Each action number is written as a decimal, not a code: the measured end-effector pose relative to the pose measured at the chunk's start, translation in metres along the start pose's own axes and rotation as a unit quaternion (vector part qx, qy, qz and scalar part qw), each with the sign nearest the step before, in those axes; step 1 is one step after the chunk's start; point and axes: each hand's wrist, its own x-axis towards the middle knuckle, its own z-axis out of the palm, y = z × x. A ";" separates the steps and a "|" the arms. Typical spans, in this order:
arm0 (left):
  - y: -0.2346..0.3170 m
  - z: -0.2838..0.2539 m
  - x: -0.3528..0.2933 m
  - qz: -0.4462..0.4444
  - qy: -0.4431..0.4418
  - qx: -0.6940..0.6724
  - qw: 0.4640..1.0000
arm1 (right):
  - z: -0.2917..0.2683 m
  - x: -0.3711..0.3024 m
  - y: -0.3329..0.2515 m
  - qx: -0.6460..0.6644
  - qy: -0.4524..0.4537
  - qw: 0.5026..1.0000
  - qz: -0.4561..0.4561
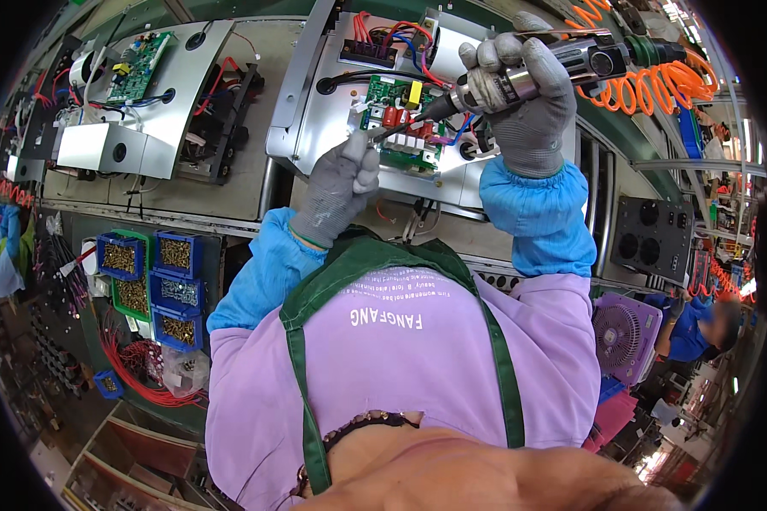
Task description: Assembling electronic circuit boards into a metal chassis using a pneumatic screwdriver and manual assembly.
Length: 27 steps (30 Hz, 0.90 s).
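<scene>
My right hand (533, 106), in a grey glove, is wrapped round a power screwdriver (584, 61) held nearly level over an opened metal unit (311, 128). Its dark nose and thin bit slant down to the left across a green circuit board (382, 88) with red, yellow and white parts. Close to the bit's tip is my gloved left hand (339, 189), thumb and fingers pinched together at the board's left edge. Whatever sits between those fingertips is too small to make out. Red, blue and black wires run around the board.
Another opened unit (149, 136) stands to the left. Blue bins (177, 254) of screws lie below it, beside red wires (145, 387). An orange coiled hose (656, 89) hangs at the right, near a black box (652, 238) and a purple fan (624, 339). Another person (694, 332) is at far right.
</scene>
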 end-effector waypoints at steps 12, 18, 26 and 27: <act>-0.001 0.040 0.021 0.248 -0.006 0.795 0.553 | 0.008 0.014 0.011 -0.157 -0.072 0.985 -0.013; -0.005 0.034 0.024 0.273 0.018 0.790 0.549 | 0.014 0.014 0.033 -0.147 -0.060 0.986 -0.047; -0.008 0.032 0.025 0.290 0.026 0.784 0.548 | 0.027 0.048 0.045 -0.124 -0.232 0.931 -0.252; -0.009 0.032 0.025 0.291 0.032 0.788 0.541 | 0.028 0.046 0.038 -0.125 -0.250 0.938 -0.206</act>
